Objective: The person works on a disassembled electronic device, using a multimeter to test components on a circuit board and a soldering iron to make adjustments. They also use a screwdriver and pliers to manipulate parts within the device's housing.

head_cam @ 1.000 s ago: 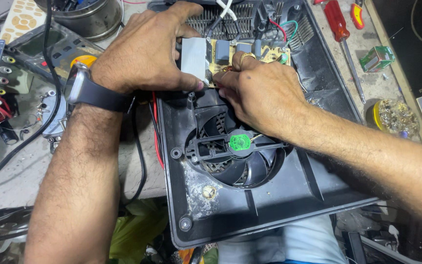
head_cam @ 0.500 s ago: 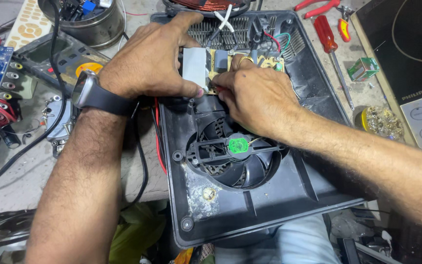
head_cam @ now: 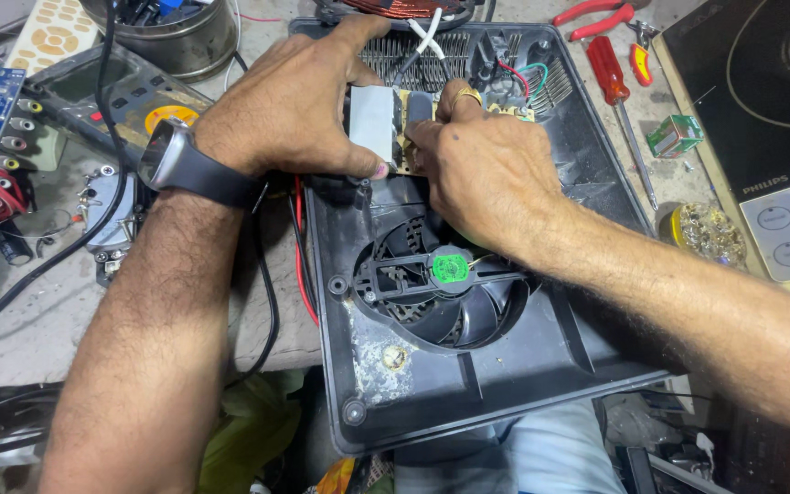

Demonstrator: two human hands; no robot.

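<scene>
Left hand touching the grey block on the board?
Touching. In the head view the left hand has its thumb along the lower edge of the grey block, fingers over its top.

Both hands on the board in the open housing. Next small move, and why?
Probably ease the circuit board gently up from the black housing, keeping it level. The left hand pinches its grey block side and the right hand its other edge, so the grip looks set. Red and green wires run just behind, so a small lift seems safer than a pull.
</scene>
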